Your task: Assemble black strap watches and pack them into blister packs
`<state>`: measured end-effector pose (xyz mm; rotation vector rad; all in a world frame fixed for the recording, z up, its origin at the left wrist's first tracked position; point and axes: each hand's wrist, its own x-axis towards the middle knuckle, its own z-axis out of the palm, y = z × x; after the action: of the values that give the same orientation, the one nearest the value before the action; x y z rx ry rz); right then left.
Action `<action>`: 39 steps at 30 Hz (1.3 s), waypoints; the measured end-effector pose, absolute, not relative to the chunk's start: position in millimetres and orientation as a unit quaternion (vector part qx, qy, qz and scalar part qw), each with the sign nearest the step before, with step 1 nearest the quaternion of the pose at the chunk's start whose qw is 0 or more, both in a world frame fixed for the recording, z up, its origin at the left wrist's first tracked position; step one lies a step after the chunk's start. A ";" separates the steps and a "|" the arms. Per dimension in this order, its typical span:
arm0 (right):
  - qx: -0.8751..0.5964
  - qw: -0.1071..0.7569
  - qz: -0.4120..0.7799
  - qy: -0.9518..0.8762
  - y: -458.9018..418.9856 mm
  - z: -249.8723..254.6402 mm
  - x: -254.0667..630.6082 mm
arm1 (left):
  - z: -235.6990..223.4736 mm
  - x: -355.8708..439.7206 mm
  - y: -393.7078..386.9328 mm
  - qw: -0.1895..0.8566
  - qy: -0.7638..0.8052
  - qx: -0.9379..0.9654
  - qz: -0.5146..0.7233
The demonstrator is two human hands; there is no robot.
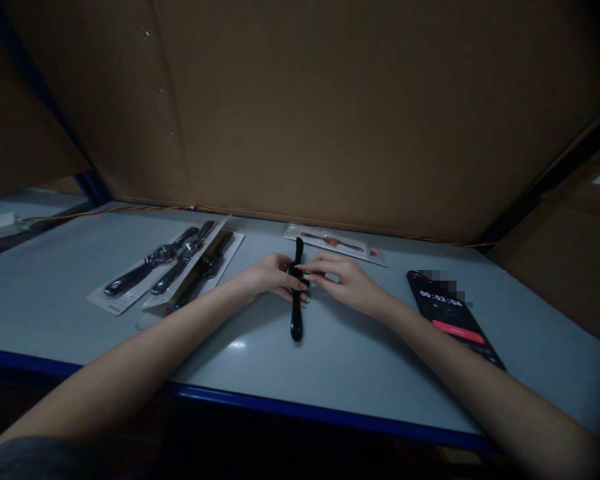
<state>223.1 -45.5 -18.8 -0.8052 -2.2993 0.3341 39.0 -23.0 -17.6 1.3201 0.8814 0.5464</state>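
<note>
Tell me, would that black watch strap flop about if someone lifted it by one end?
The black watch strap will probably flop, since its long, thin band looks like soft silicone. Being so slim, it is likely light. The thicker middle between the left hand and right hand may stay stiffer.

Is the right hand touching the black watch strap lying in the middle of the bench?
Touching. The head view shows the right hand with its fingertips pressed against the middle of the long black silicone watch strap.

Black watch strap (297, 317) — grey table (55, 300), blue edge
</note>
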 end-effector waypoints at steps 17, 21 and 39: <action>-0.307 0.352 0.130 -0.875 -46.4 -14.5 221.6 | -17.1 40.3 -24.5 0.671 0.384 0.586 0.242; -0.287 0.336 0.101 -0.891 -45.1 -15.5 224.2 | -17.3 39.5 -24.5 0.676 0.375 0.587 0.238; -0.276 0.299 0.043 -0.912 -46.2 -17.5 223.1 | -20.0 38.8 -21.7 0.688 0.366 0.580 0.238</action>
<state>223.1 -46.2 -17.5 -0.7339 -2.4230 0.1139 38.8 -21.7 -20.0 1.2980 0.8193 0.5338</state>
